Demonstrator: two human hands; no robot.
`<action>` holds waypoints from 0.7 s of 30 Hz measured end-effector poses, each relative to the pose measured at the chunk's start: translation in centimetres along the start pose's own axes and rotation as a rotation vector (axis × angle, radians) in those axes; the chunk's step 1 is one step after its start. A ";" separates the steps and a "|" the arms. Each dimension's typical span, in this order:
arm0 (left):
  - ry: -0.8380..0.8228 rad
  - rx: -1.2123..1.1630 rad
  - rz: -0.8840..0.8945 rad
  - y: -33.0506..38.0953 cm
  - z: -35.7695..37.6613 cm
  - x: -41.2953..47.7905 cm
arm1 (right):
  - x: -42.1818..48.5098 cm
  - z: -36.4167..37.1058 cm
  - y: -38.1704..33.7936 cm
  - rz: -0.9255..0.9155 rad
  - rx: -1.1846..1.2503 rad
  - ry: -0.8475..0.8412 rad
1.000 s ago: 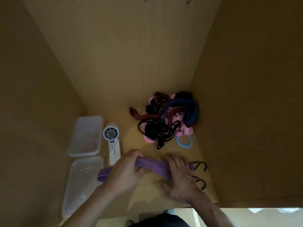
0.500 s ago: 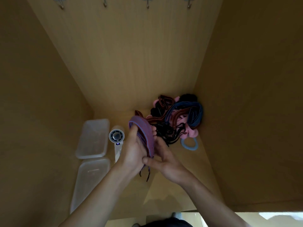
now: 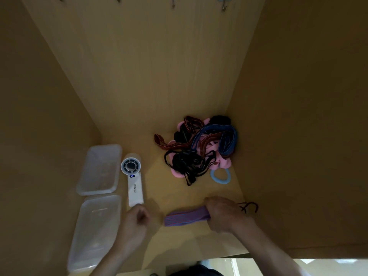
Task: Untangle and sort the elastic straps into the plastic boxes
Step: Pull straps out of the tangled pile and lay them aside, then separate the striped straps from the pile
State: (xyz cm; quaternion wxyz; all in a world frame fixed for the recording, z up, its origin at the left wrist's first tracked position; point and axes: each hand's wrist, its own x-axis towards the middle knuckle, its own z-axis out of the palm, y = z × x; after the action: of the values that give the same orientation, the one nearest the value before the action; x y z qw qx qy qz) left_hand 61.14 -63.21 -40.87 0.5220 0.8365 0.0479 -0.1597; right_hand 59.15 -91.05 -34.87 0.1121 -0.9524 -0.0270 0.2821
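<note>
A folded purple strap (image 3: 186, 216) lies on the shelf floor near the front. My right hand (image 3: 224, 214) grips its right end. My left hand (image 3: 137, 219), blurred, hovers left of the strap with curled fingers and nothing in it. A tangled pile of straps (image 3: 199, 150), black, blue, brown and pink, sits in the back right corner. Two clear plastic boxes stand at the left, the far box (image 3: 100, 169) and the near box (image 3: 95, 232). Thin dark hooks (image 3: 250, 207) show just right of my right hand.
A white handheld fan (image 3: 133, 180) lies between the boxes and the straps. A light blue ring (image 3: 220, 176) rests beside the pile. Wooden walls close in at left, right and back. Small hooks (image 3: 173, 2) hang along the top of the back wall.
The purple strap came down from in front of the pile and now lies folded on the shelf. My left hand let go of it and moved left; my right hand holds it.
</note>
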 end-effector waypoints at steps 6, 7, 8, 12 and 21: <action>-0.160 0.280 0.132 0.0 0.8 -1.0 | 1.0 2.9 0.0 -0.102 -0.029 0.111; -0.156 0.401 0.186 0.8 1.1 -1.3 | 1.0 2.6 -0.1 -0.118 -0.012 0.122; -0.125 0.468 0.270 1.4 1.3 -1.5 | 1.1 1.9 0.0 -0.120 0.044 0.116; -0.169 0.642 0.471 2.5 1.9 -0.3 | 1.7 -2.6 0.7 -0.049 0.379 0.248; -0.176 0.934 0.533 2.6 0.9 1.3 | 6.1 -10.0 3.6 0.389 0.351 0.658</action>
State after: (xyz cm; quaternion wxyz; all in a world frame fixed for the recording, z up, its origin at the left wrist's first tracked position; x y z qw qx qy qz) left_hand 62.81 -65.33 -39.41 0.1193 0.9460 -0.2857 -0.0956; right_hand 69.69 -95.88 -30.79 0.2199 -0.9456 0.2390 -0.0209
